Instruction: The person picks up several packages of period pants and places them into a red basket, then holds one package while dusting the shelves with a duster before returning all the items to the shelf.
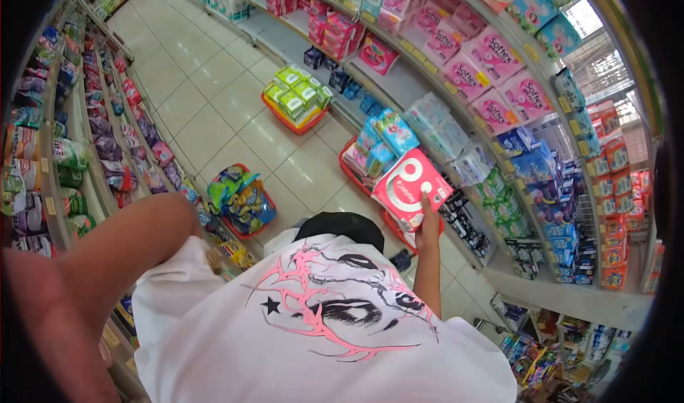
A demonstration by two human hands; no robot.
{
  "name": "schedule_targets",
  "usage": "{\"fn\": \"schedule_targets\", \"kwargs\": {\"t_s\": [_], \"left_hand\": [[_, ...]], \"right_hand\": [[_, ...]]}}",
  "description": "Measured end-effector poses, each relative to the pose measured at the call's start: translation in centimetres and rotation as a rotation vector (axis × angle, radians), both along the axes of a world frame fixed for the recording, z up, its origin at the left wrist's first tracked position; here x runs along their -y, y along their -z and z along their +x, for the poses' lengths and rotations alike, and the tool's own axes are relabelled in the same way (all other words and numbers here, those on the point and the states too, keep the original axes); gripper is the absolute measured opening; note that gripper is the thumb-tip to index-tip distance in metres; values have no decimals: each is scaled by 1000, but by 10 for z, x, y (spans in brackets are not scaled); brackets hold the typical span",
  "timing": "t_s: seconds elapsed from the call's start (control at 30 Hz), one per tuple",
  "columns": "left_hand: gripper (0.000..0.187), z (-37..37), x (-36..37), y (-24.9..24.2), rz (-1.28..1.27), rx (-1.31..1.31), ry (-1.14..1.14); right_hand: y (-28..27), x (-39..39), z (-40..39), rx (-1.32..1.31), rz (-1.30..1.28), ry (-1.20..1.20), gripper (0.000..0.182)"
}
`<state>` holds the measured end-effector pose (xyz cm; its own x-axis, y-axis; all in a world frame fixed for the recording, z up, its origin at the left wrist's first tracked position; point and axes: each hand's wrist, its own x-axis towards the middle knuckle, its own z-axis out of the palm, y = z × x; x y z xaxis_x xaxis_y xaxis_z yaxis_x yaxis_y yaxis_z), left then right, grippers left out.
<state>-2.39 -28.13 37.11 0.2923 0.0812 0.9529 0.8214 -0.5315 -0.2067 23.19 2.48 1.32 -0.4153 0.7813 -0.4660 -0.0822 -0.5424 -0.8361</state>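
Note:
My right hand (427, 226) grips the lower right corner of a red and white pack (405, 198) with a smile design and the word "everyday". The pack is held tilted in front of the shelf and overlaps a red basket (348, 162) on the floor. Blue and pink packs (388, 138) stand up out of that basket. My left arm (135, 250) is bent up at the left, its forearm large and blurred close to the camera; the hand is outside the picture.
Pink Softex packs (491, 82) fill the right shelves, with black packs (467, 225) on the bottom level. A basket with green packs (296, 93) and one with colourful bags (242, 198) stand on the tiled floor. Bagged goods (107, 147) line the left shelves.

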Motion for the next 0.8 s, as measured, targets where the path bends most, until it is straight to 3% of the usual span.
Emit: {"fn": "schedule_targets", "kwargs": {"t_s": [0.37,0.6,0.8], "left_hand": [[47,-8,51,-8,18,-50,-35],[47,-20,61,0,35,-47,-49],[46,-23,59,-2,89,-25,-17]], "right_hand": [[24,28,-47,-9,53,-183,45],[23,29,-55,-157,56,-118,44],[41,28,-47,-80,33,-16,45]]}}
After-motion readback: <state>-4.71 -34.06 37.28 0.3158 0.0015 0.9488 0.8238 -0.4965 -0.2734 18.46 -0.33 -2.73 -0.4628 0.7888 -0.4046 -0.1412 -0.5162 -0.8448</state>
